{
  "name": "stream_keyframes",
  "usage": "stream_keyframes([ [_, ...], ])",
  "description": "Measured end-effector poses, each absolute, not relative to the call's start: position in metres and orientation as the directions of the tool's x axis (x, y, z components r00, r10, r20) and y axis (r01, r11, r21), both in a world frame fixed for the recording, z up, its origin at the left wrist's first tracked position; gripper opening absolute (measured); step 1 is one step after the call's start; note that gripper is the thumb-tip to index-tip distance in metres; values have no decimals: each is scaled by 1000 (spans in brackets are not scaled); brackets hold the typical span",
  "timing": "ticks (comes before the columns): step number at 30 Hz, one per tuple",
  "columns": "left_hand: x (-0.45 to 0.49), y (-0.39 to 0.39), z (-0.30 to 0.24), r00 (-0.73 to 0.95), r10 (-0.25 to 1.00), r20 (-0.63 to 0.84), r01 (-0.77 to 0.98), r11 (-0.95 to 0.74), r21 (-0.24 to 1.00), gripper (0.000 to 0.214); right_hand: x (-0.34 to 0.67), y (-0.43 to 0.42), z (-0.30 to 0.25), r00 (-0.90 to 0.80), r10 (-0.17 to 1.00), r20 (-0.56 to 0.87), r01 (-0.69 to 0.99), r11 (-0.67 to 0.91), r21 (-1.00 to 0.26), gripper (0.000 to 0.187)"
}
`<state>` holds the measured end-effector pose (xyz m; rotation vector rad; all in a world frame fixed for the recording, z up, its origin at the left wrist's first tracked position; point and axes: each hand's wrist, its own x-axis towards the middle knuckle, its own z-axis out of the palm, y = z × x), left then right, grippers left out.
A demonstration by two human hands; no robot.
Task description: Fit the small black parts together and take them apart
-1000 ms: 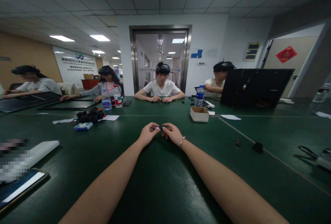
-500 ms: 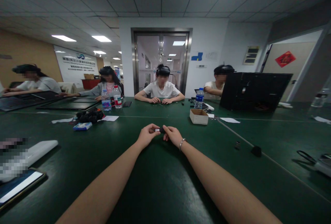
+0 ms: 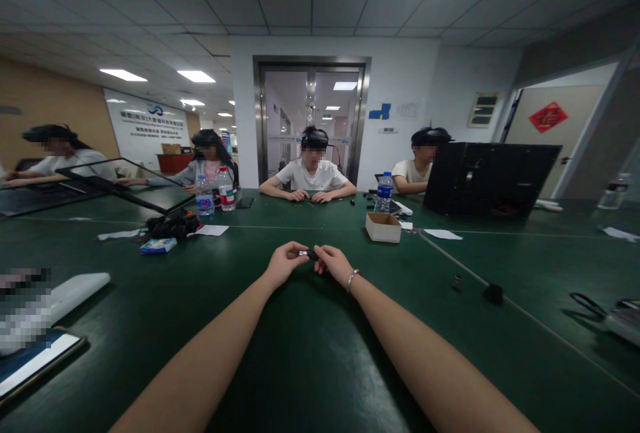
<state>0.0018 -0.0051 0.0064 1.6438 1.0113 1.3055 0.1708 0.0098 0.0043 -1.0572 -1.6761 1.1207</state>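
My left hand and my right hand meet at the middle of the green table, both arms stretched out over it. Between their pinched fingertips they hold a small dark part with a silvery end. The part is too small to name. A bracelet sits on my right wrist.
A small cardboard box stands beyond my hands on the right, with a water bottle behind it. Dark parts are piled at the left; two small dark pieces lie at the right. Several people sit across the table. A phone lies near left.
My hands have stayed pinched on the small part, with slight finger shifts. At far left a person has lifted a dark flat panel off the table.
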Motion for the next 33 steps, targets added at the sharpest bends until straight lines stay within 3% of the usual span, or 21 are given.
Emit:
stream_keyframes([
  [7,3,-8,10,162,927,339,72,-354,933,31,172,11,3,-308,938,159,207,229,-951,48],
  [33,1,-7,8,178,930,321,86,-340,937,34,170,16,-3,-316,930,187,249,271,-930,48],
])
